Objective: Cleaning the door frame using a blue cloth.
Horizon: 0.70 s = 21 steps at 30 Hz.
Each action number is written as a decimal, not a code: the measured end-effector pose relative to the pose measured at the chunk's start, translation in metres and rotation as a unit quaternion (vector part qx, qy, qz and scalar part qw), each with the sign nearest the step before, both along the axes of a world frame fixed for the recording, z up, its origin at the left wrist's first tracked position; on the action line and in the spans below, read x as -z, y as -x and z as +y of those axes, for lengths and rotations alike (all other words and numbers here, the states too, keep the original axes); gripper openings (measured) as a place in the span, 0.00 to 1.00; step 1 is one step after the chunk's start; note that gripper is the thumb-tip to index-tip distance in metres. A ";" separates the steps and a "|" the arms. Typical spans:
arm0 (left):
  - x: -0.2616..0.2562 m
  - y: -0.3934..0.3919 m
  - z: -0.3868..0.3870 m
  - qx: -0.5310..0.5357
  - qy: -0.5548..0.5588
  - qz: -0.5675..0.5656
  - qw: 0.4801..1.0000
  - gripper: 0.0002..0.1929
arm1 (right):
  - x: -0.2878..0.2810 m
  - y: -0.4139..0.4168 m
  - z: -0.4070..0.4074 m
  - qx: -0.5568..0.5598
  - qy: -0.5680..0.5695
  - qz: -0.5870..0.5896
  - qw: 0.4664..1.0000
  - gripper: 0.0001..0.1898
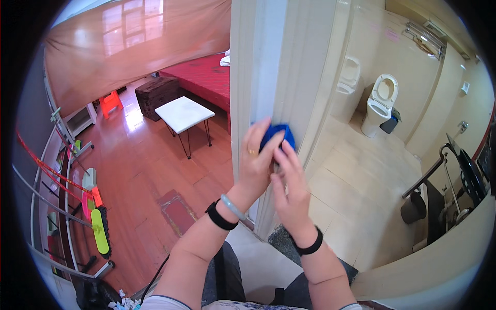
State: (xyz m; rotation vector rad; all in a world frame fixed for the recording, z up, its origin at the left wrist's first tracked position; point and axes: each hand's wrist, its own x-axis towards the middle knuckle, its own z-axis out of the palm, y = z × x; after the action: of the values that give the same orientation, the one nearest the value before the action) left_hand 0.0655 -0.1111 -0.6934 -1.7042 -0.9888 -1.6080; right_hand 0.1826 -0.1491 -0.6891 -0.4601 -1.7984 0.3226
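Observation:
My left hand (255,155), with a ring, a pale bangle and a black wristband, grips a small blue object (287,135), perhaps a roll or a lid; its kind cannot be told. The fingertips of my right hand (290,174), black band at the wrist, are at the near edge of the blue object, slightly blurred. Whether they hold it or only touch it is unclear. Both hands are in front of the narrow end of a pale wall with a door frame (267,58). My palms and part of the blue object are hidden by the fingers.
Left of the wall, a white-topped low table (185,113), a dark brown ottoman (157,95) and a red-covered bed (201,77) stand on a reddish floor. Brooms (100,232) and a metal rack line the left side. To the right are a toilet (378,112) and a dark bucket (413,208).

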 end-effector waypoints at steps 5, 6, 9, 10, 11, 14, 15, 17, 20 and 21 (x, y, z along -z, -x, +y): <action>-0.065 -0.019 0.014 0.035 -0.099 -0.071 0.992 0.23 | -0.052 -0.009 0.026 0.053 -0.102 0.035 0.993 0.23; -0.068 -0.019 0.021 0.023 -0.084 -0.069 0.994 0.24 | -0.057 -0.008 0.029 0.052 -0.118 0.050 0.990 0.23; -0.056 -0.022 0.036 0.028 -0.049 -0.088 0.994 0.25 | -0.059 -0.006 0.031 0.072 -0.128 0.021 0.989 0.22; -0.049 -0.023 0.039 0.046 -0.030 -0.109 0.993 0.25 | -0.054 -0.005 0.031 0.078 -0.124 0.016 0.989 0.21; -0.041 -0.023 0.040 0.045 -0.028 -0.109 0.993 0.25 | -0.048 -0.004 0.032 0.077 -0.123 0.016 0.989 0.21; -0.012 -0.028 0.039 0.045 -0.006 -0.119 0.992 0.25 | -0.025 -0.007 0.032 0.101 -0.111 0.004 0.989 0.18; -0.001 -0.031 0.039 0.048 -0.004 -0.121 0.992 0.25 | -0.016 -0.008 0.031 0.104 -0.112 0.002 0.988 0.17; 0.025 -0.033 0.038 0.039 0.030 -0.124 0.991 0.26 | 0.008 -0.010 0.032 0.105 -0.095 -0.002 0.990 0.17; 0.065 -0.031 0.031 0.027 0.073 -0.116 0.990 0.28 | 0.042 -0.009 0.028 0.102 -0.063 -0.008 0.993 0.16; 0.076 -0.030 0.028 0.022 0.094 -0.117 0.988 0.29 | 0.050 -0.008 0.026 0.101 -0.063 -0.007 0.993 0.16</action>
State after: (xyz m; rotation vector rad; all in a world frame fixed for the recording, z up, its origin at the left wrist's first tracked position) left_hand 0.0959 -0.0835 -0.7698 -1.6955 -1.2581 -1.8252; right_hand 0.1910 -0.1233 -0.7393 -0.5517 -1.7574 0.0652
